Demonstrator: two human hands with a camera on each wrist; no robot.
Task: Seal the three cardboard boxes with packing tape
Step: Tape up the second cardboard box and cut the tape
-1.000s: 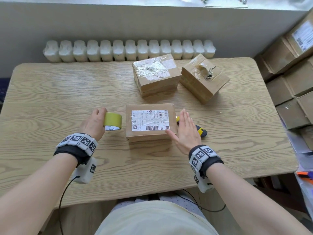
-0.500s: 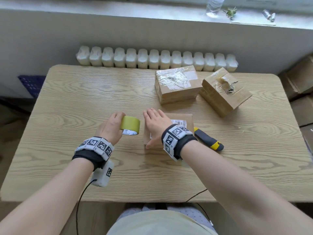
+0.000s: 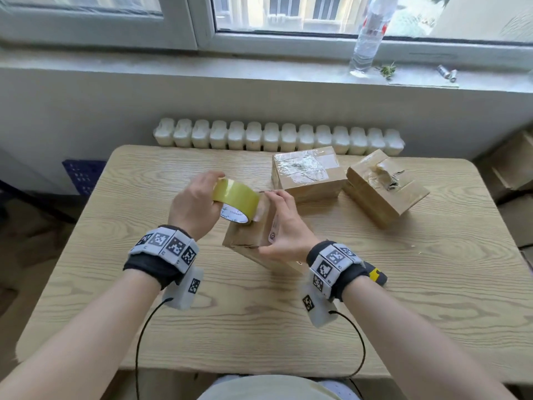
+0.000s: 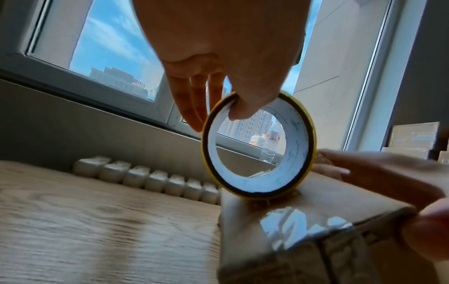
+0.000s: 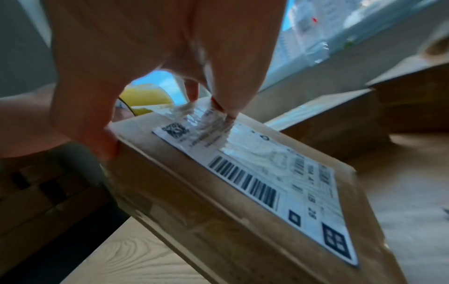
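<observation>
- The wooden surface (image 3: 403,298) filled the lower half of the head view, with a white radiator (image 3: 277,137) along its far edge and a window sill (image 3: 202,67) above that.
- Two cardboard boxes sat at the far right of the surface: a taped box (image 3: 308,176) lying flat, and just right of it a torn-topped box (image 3: 386,189) that stood tilted, its left end close to the taped one.
- The labelled box (image 3: 248,238) was at the centre, tipped up on its near edge so that its shipping label (image 5: 267,173) faced right; glossy clear tape already crossed part of that label.
- The right hand (image 3: 285,229) gripped the labelled box, thumb on the near side and fingers (image 5: 228,100) curled over the top edge, pressing on the label.
- The left hand (image 3: 196,203) held the yellow tape roll (image 3: 236,200) above the box's upper left edge; the thumb hooked inside the white core (image 4: 257,153) and the fingers (image 4: 192,103) clamped on the outer face.
- In the left wrist view the roll's lower rim touched the top of the box.
- A clear plastic bottle (image 3: 369,33) stood on the sill at the far right.
- A black-and-yellow tool (image 3: 375,275) lay on the surface near the right wrist, mostly hidden by the wristband.
</observation>
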